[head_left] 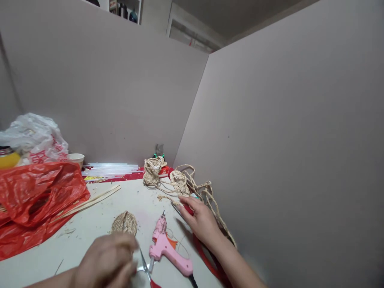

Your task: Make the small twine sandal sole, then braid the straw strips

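My left hand (109, 258) is at the lower left, blurred, with its fingers curled in; what they hold, if anything, is hidden. Just beyond it is a flat oval coil of braided straw cord (125, 222), its near end covered by the hand. To the right, my right hand (199, 218) reaches toward the loose braided cord (207, 186), thumb and fingers apart. A red object (188, 209) with a thin dark part shows beneath those fingers, mostly hidden. Between my hands lie a pink hot glue gun (169, 250) and scissors (145, 264) with a red handle.
Two wound bundles of cord (152, 172) stand at the back, near glue sticks (112, 169) and a paper cup (76, 159). A red plastic bag (39, 200) and straw strips (93, 200) occupy the left. Grey panels (105, 88) enclose the table (144, 200).
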The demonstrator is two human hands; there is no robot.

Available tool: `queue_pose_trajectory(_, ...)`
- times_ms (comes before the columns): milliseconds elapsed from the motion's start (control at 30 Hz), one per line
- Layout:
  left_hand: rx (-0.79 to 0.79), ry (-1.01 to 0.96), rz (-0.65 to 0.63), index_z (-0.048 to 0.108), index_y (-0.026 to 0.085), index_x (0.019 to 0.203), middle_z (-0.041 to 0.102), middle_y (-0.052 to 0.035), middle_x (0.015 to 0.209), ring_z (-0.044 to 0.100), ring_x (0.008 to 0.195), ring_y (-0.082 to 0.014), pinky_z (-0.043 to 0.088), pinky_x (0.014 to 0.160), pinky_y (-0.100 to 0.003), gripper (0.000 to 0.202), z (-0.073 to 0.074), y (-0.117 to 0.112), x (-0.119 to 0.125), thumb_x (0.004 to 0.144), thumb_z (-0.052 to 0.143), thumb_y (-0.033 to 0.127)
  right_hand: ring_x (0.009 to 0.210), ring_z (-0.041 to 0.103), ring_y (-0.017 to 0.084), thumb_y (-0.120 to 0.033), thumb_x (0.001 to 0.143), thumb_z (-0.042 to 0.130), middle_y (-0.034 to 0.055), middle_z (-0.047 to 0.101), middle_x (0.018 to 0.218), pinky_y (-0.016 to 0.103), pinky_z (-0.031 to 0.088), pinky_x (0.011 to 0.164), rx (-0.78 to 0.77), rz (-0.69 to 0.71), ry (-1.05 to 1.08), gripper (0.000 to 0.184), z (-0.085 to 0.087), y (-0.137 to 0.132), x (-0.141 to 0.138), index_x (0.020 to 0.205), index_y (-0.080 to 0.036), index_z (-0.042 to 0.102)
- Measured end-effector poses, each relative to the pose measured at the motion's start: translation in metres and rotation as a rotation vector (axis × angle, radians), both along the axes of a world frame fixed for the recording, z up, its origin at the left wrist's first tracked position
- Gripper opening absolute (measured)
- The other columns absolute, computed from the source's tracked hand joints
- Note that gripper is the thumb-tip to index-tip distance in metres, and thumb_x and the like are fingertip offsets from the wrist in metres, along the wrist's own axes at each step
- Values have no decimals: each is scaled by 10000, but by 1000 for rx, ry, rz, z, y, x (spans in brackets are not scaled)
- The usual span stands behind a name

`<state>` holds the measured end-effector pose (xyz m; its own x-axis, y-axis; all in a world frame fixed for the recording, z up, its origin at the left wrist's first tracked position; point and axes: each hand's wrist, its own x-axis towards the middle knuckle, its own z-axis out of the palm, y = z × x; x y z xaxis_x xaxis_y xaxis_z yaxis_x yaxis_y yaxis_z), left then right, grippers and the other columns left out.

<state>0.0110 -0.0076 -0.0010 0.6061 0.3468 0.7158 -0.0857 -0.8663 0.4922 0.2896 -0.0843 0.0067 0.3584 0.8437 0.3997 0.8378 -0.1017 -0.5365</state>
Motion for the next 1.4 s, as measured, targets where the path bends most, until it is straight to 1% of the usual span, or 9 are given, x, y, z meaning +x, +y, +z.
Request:
queue_pose_trajectory(67,-31,-60,104,528,258,1130,635,-90,1001,597,954,-205,469,876,-367,315,10,18,7,834,478,162,1055,576,256,-332,855,505,135,663,1111,378,416,914,-111,-45,-153,357,-13,7,8,1118,-142,652)
queue_pose_trajectory(167,-136,44,321,442,238,1255,609,-73,1066,592,888,-161,475,816,-312,395,14,61,15,862,439,211,1043,586,241,-321,873,471,134,667,1114,338,414,895,-212,-84,-248,375,-24,16,14,1160,-140,630)
queue_pose_trajectory(300,-122,395,532,500,183,1238,582,-121,1206,539,1080,-248,413,896,-358,428,9,122,11,824,458,286,906,643,216,-295,873,447,89,722,969,286,442,791,-231,-82,-231,300,-29,24,17,969,-177,706)
queue_pose_trajectory(433,-193,709,577,598,157,1107,657,-144,1056,599,934,-293,425,747,-346,404,0,150,-1,729,555,294,812,667,246,-314,873,405,85,735,897,314,456,687,-207,-178,-191,325,-27,23,24,895,-188,704)
queue_pose_trajectory(700,-300,599,546,636,186,973,670,-84,855,579,770,-209,363,679,-277,276,-10,149,0,743,482,193,958,640,284,-406,831,432,126,670,1121,373,494,759,-58,-330,-282,437,-19,13,33,1121,-153,641)
queue_pose_trajectory(933,-803,327,327,602,150,911,563,8,637,504,600,-136,359,583,-240,268,-2,148,0,652,542,186,866,663,263,-456,790,526,115,714,1003,354,525,758,65,-70,41,359,-4,3,-3,951,-187,702)
queue_pose_trajectory(1167,-1090,238,-6,572,148,936,583,8,658,542,563,-102,431,572,-229,345,15,134,3,634,626,306,835,661,248,-482,795,543,116,719,954,343,524,729,-218,218,471,411,31,18,-69,969,-144,703)
queue_pose_trajectory(1267,-1140,228,-40,536,156,943,600,-12,666,583,580,-127,469,583,-261,323,14,129,7,653,609,281,842,653,240,-420,810,543,116,714,950,349,510,756,-274,271,342,369,33,21,-85,989,-137,697)
queue_pose_trajectory(1400,-1115,257,134,528,146,920,533,22,523,468,406,-91,362,430,-208,225,-2,132,10,700,507,193,895,648,256,-396,824,535,120,697,1020,390,505,807,-252,251,18,404,19,5,-85,1150,-180,638)
